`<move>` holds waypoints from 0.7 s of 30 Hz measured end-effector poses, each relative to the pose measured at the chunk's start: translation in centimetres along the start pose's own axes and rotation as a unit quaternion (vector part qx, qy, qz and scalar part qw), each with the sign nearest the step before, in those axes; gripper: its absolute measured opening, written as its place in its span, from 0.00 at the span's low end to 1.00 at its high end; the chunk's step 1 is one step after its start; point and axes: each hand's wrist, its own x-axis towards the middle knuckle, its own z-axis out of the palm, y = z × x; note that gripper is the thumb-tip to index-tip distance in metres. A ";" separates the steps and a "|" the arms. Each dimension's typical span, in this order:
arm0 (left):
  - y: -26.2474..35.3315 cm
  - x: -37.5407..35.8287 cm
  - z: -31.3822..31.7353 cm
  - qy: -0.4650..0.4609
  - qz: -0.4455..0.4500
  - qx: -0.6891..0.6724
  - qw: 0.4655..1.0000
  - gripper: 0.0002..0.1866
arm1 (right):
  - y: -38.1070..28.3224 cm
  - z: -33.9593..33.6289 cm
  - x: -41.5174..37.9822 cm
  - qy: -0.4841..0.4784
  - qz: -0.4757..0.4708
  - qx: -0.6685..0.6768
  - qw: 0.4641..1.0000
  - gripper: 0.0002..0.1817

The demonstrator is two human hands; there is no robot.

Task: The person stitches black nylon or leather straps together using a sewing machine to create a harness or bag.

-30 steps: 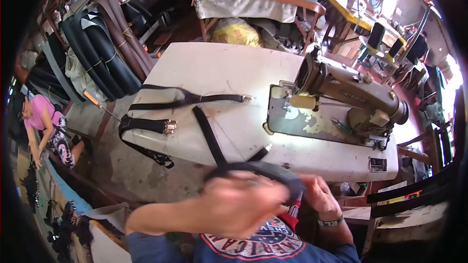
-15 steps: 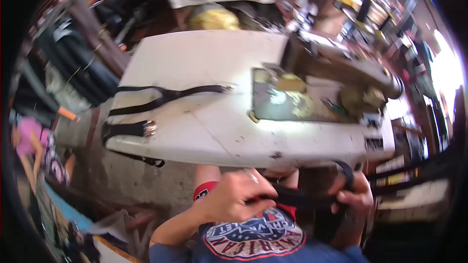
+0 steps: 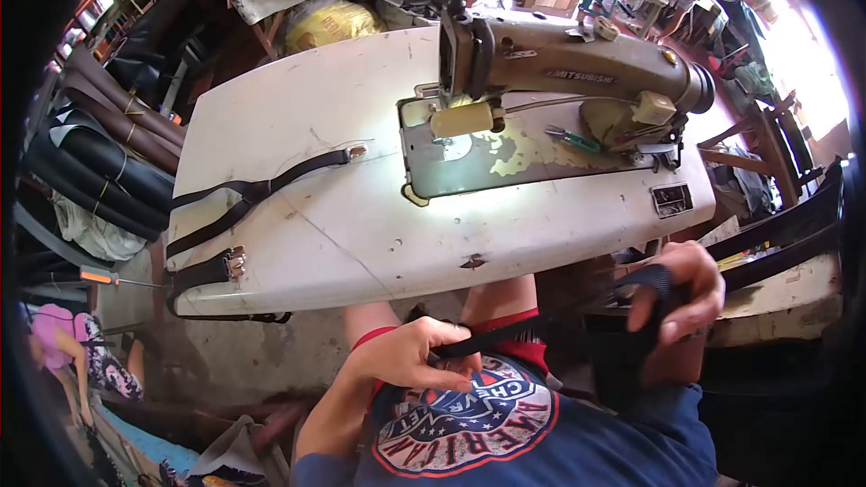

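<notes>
A black webbing strap point(image 3: 505, 335) stretches between my hands above my lap. My left hand point(image 3: 406, 356) is closed, pinching one end of it between thumb and fingers. Further right and a bit higher, my right hand point(image 3: 690, 293) has its fingers curled round the strap, with part of it looped over them. Both hands are in front of the near edge of the white sewing table point(image 3: 343, 252). On that table stands a brown sewing machine point(image 3: 559, 63) with its lamp lit. A forked black strap point(image 3: 271, 185) with a metal end lies at the table's left.
Another black strap with a metal buckle point(image 3: 236, 261) hangs over the table's left corner. A green-handled tool point(image 3: 573, 139) lies on the machine bed. Rolls of dark material point(image 3: 99, 167) and an orange-handled screwdriver point(image 3: 97, 277) are at left. A person in pink point(image 3: 59, 334) sits lower left.
My view has swung, so the table and machine sit further left. My right hand has risen and moved away from my left, spreading the strap between them.
</notes>
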 end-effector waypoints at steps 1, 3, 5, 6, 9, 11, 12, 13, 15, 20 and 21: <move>0.6 0.0 0.0 0.040 0.117 0.099 0.987 0.20 | -0.7 0.1 -0.4 0.017 0.034 -0.038 0.999 0.16; 2.0 1.3 0.5 0.076 0.249 0.182 0.948 0.24 | -2.5 2.1 0.9 0.059 0.199 -0.085 0.975 0.17; 3.5 2.5 1.2 0.066 0.284 0.155 0.944 0.30 | -1.2 3.4 3.7 -0.013 0.256 -0.102 0.961 0.18; 3.7 2.9 1.5 0.037 0.236 0.088 0.967 0.31 | -0.6 3.4 4.0 -0.068 0.232 -0.154 0.958 0.19; 0.8 5.7 1.8 -0.079 0.241 0.126 0.959 0.19 | -3.2 2.4 4.2 -0.129 0.146 -0.123 0.973 0.17; 0.0 5.4 2.1 -0.065 0.256 0.118 0.957 0.14 | -4.5 1.3 2.7 -0.123 -0.015 -0.082 0.989 0.13; 0.0 4.6 1.6 -0.047 0.201 0.110 0.972 0.14 | -4.9 0.8 1.9 -0.111 -0.065 -0.061 0.990 0.12; 0.0 3.1 0.7 -0.030 0.145 0.101 0.984 0.14 | -5.8 -0.1 0.1 -0.091 -0.090 -0.079 0.989 0.11; -0.3 -0.2 -0.5 0.006 0.096 0.095 0.991 0.14 | -7.3 -2.3 -4.3 -0.035 -0.117 -0.141 0.982 0.09; 4.8 -9.6 0.3 0.153 0.142 0.315 0.926 0.16 | -2.0 -4.1 -10.2 0.151 -0.070 -0.293 0.942 0.17; 6.5 -11.7 0.3 0.167 0.109 0.398 0.895 0.18 | -3.0 -3.7 -8.8 0.128 0.011 -0.363 0.923 0.19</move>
